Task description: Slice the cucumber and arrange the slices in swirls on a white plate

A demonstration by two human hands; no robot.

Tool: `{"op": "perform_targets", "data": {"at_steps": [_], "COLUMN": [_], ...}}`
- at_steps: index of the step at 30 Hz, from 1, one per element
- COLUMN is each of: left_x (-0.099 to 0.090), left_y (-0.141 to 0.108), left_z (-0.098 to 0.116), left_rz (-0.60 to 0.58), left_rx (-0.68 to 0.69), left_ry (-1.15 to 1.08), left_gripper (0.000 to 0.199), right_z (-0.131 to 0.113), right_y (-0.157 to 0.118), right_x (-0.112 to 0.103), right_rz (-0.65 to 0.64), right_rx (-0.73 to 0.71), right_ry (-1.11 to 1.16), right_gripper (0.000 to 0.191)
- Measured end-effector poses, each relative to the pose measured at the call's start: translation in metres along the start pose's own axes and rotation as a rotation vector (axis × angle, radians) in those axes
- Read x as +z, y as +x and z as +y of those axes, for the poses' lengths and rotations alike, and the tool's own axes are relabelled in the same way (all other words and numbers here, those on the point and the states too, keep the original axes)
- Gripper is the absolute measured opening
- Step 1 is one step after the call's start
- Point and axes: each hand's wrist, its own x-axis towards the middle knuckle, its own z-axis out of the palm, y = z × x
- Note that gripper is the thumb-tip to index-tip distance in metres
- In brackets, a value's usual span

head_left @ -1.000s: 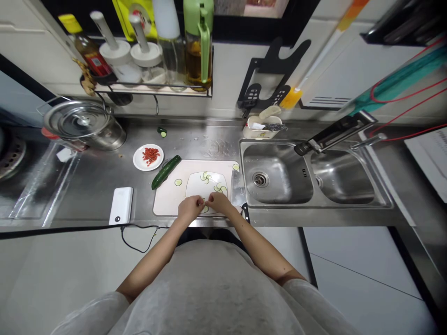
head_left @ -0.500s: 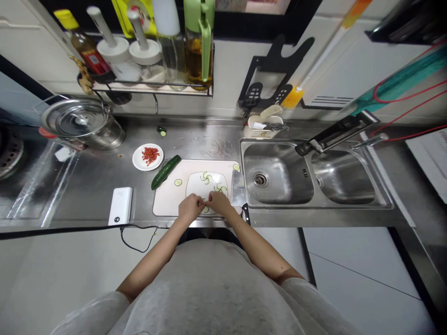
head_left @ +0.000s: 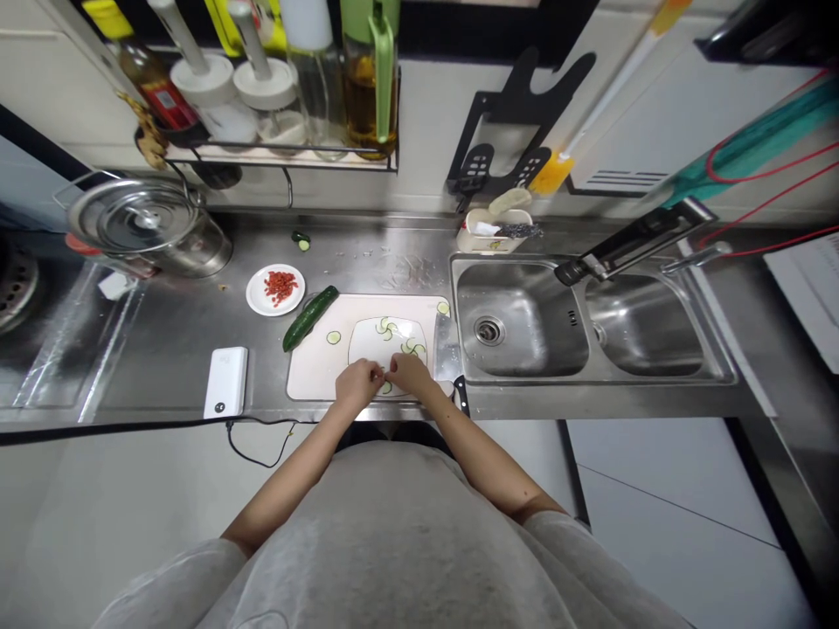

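Note:
My left hand (head_left: 360,383) and my right hand (head_left: 410,374) meet over the front of a white plate (head_left: 364,341), fingertips pinched closely together. Between them is a small cucumber slice, mostly hidden by the fingers. Curved cucumber slices (head_left: 412,348) lie in swirls at the plate's back and right, and another cucumber slice (head_left: 386,388) shows just below my fingertips. The plate rests on a pale cutting board (head_left: 315,376). A cleaver (head_left: 447,349) lies along the board's right side, its black handle toward me. One whole cucumber (head_left: 310,318) lies across the back left corner.
Loose cucumber rounds (head_left: 334,337) lie on the board. Left of it stand a small plate (head_left: 255,301) of red pieces and a white power bank (head_left: 226,383). A lidded steel pot (head_left: 197,249) is farther left. The double sink (head_left: 524,380) adjoins on the right; a condiment rack (head_left: 281,157) hangs above.
The whole view has shifted slightly. Both hands remain together over the plate's front, with only small fingertip movements; the board, cleaver and cucumber stay in place.

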Motion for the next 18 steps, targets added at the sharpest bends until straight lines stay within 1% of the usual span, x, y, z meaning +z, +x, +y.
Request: {"op": "perform_targets", "data": {"at_steps": [7,12,18], "left_x": [-0.002,-0.002,-0.002], "left_y": [0.001,0.002,0.006], "left_z": [0.001,0.001,0.002], "left_rz": [-0.027,-0.038,-0.072], "left_rx": [-0.009,-0.022,-0.066], "left_ry": [0.014,0.011,0.024], "left_gripper": [0.013,0.012,0.013], "right_z": [0.009,0.011,0.008], "right_y": [-0.003,-0.005,-0.007], "right_x": [-0.005,-0.008,-0.009], "right_rz": [0.030,0.013,-0.011], "right_rx": [-0.015,0.030,0.037], "right_ry": [0.002,-0.053,-0.102], "right_gripper": [0.007,0.013,0.016]}}
